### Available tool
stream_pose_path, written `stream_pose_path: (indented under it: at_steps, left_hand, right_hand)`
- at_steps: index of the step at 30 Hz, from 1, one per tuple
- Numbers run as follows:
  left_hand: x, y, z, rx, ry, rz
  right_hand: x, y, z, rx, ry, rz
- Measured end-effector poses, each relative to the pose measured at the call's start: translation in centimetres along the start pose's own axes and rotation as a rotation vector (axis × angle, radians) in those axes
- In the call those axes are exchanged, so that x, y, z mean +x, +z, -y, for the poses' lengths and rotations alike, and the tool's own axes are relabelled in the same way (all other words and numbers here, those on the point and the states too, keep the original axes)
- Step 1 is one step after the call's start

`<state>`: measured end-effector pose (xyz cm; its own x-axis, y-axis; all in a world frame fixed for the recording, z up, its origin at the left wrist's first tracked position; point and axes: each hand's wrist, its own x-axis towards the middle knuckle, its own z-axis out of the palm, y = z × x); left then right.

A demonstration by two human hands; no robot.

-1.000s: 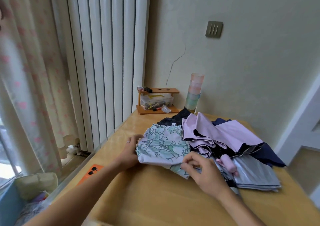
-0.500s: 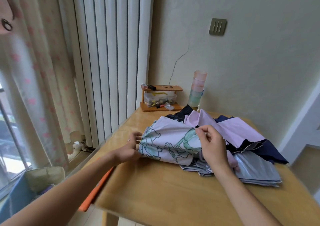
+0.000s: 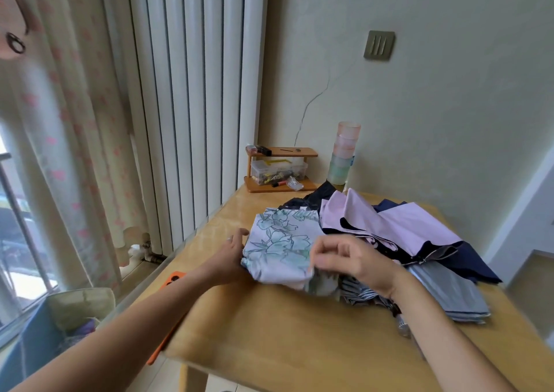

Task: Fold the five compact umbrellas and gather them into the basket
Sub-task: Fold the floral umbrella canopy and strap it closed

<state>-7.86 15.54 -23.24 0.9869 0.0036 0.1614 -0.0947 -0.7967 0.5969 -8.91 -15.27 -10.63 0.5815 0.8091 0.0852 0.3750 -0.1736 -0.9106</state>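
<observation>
Stacked cups (image 3: 344, 155) beside wooden rack (image 3: 295, 153)

soft daylight, bright overall, entering from window (image 3: 18, 241) at left through sheer curtain (image 3: 75, 151); lower pane blown out near white. pale sheen on counter (image 3: 269, 331) along far left edge. shadows faint, diffuse, no hard edges. wall (image 3: 449, 121) evenly lit. right grip (image 3: 344, 259) smeared by motion blur at fingertips where it pinches floral umbrella (image 3: 281, 241); centre otherwise fairly sharp. wide-angle bend: radiator (image 3: 195, 91) ribs lean, corners stretched and soft.
</observation>
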Motion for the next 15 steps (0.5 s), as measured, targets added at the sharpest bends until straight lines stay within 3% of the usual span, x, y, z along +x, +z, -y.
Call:
stream_pose_path:
  at_steps: [2, 4, 7, 10, 12, 15]
  left_hand:
    - [0.5, -0.1, 0.3, 0.029, -0.017, 0.075]
    - [0.8, -0.8, 0.5, -0.041, -0.085, 0.141]
    - [0.9, -2.0, 0.0, -0.185, -0.262, 0.293]
    - [1.4, -3.5, -1.7, -0.153, -0.457, 0.351]
    - [1.7, -4.3, -3.2, -0.158, -0.603, 0.393]
    - [1.8, -4.4, -4.0, -0.448, -0.781, 0.492]
  right_hand:
    - [-0.2, 0.2, -0.8, 0.054, 0.123, 0.204]
    - [0.0, 0.4, -1.6, 0.086, 0.177, 0.19]
    - [1.3, 0.1, -3.9, -0.002, 0.178, -0.154]
    - [2.6, 0.0, -6.2, -0.302, 0.137, -0.493]
    - [3.2, 0.6, -7.1, -0.459, 0.062, -0.571]
    - [4.0, 2.3, -7.5, -0.64, -0.091, -0.54]
